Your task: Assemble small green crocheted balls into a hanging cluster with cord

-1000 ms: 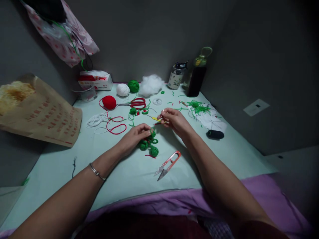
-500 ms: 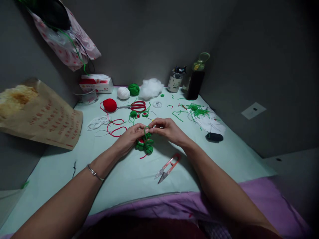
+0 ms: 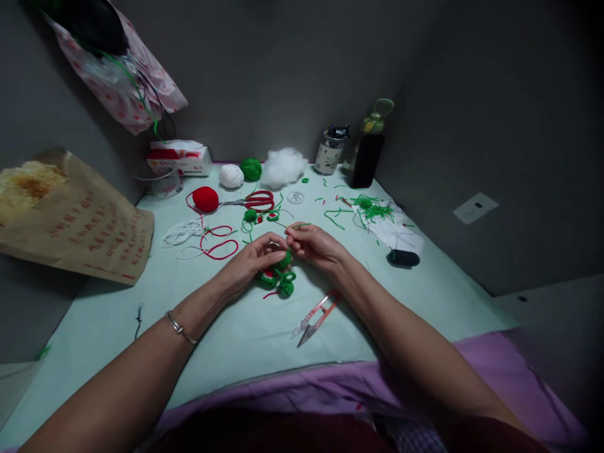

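Observation:
My left hand (image 3: 257, 258) pinches the top of a green crocheted piece (image 3: 285, 286) with red and white parts, which hangs down over the table. Close beside it, my right hand (image 3: 314, 245) has its fingertips together on a green strand; a short end of it sticks out above the fingers. Orange thread snips (image 3: 316, 318) lie below my right hand. Beyond the hands are small green, red and white crocheted pieces (image 3: 272, 216) and red-handled scissors (image 3: 258, 201).
Red (image 3: 205, 199), white (image 3: 231, 176) and green (image 3: 251, 168) yarn balls and white stuffing (image 3: 284, 167) lie at the back. A paper bag (image 3: 113, 233) stands left. A bottle (image 3: 368, 154), cup (image 3: 329, 154), green scraps (image 3: 377, 211) and dark roll (image 3: 403, 258) are on the right.
My right hand has drawn slightly away from my left, with the green strand in its fingers. The loop at the left fingertips is gone, and the crocheted piece has shifted a little.

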A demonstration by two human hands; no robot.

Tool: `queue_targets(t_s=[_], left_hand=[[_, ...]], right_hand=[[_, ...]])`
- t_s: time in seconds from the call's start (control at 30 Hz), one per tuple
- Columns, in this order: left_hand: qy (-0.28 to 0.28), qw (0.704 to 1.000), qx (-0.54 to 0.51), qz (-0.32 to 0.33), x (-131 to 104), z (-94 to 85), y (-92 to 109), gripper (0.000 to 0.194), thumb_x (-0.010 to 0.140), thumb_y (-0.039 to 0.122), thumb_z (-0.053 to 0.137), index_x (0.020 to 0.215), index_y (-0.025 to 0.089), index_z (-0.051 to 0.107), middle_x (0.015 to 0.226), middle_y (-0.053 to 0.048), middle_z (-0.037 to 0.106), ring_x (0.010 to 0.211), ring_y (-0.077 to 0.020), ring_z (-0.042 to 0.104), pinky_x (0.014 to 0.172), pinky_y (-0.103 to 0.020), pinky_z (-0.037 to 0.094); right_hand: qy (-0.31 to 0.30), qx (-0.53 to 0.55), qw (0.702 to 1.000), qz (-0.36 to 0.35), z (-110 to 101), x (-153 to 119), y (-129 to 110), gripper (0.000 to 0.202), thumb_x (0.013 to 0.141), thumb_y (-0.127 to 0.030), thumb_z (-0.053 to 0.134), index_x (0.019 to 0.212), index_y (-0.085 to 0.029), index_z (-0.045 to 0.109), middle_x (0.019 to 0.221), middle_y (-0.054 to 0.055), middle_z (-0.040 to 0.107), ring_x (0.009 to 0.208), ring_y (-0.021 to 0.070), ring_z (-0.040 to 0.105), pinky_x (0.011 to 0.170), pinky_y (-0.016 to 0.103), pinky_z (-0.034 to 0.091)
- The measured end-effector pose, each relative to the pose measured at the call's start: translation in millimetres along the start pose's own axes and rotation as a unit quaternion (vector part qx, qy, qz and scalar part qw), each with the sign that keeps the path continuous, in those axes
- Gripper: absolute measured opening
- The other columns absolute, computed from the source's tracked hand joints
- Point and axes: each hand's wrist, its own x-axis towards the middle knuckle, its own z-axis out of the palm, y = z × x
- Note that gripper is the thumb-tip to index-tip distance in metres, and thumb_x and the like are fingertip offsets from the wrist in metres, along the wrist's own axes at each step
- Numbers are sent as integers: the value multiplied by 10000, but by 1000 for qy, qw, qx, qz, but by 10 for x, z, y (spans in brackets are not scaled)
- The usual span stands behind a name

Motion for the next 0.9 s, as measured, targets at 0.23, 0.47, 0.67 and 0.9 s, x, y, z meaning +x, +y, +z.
queue_targets(t_s=[0.23,0.47,0.67,0.9], left_hand=[[53,995,-70,-40,15,-134,88,291,817,316,783,1066,167,765,1001,-78,745,856,-165,681,816,-280,505],[105,992,-71,-28,22,-193,140,341,785,220,805,1123,178,776,1148,-104,752,918,-148,657,801,-247,491],[85,996,-11,-11,18,-162,117,454,705,189,842,1152,224,772,1298,-100,702,998,-188,654,795,-277,488],[66,995,80,0,-5,-118,73,480,752,227,816,1223,286,742,1268,-67,705,955,-174,649,768,-279,490]], right_hand=[[74,-236,954,-167,-138,-291,-296,181,846,-222,703,1013,-196,638,1021,54,693,809,151,676,712,283,559],[-278,-657,695,-90,-156,-1164,-231,181,875,-82,638,1024,-185,655,1017,74,659,915,190,587,806,323,469],[-246,-641,717,-114,-209,-1337,-144,153,1014,-223,486,1024,-197,636,996,75,603,841,171,557,762,308,455],[-74,-540,825,-148,-257,-1035,-295,243,1010,-355,472,1099,-203,639,891,37,626,728,159,518,656,284,412]])
